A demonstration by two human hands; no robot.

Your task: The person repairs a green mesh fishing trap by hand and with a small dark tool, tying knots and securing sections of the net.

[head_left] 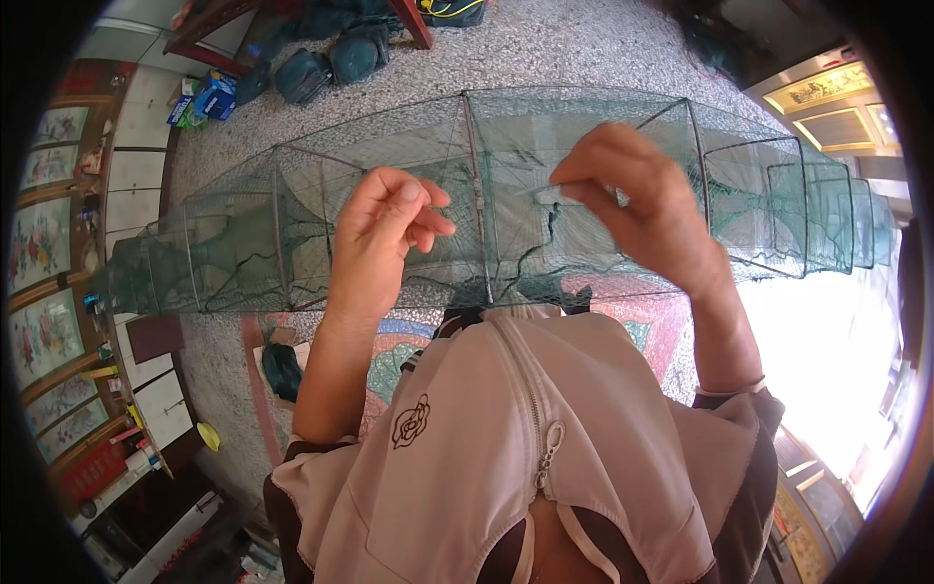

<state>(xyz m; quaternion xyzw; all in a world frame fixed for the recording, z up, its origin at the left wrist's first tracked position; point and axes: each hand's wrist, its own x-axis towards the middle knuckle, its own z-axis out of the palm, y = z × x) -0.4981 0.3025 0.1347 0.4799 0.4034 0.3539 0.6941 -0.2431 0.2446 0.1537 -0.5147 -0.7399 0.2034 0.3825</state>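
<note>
A long green mesh fish trap (379,253) on square dark metal frames stretches across in front of me from left to right. Above its middle, my left hand (384,219) is closed, thumb against the index finger and the other fingers half curled; whatever it pinches is too fine to make out. My right hand (637,200), slightly blurred, is raised over the mesh to the right of a frame bar (476,185). Its thumb and fingertips are pinched together, with a faint pale streak at their tips. A dark green cord (551,226) hangs in the netting between the hands.
Dark green bundles (358,54) and blue boxes (214,94) lie on the speckled floor (545,49) beyond the trap. Cabinets (136,175) line the left side. A dark green bundle (282,370) sits near my left elbow. Bright light comes in at right.
</note>
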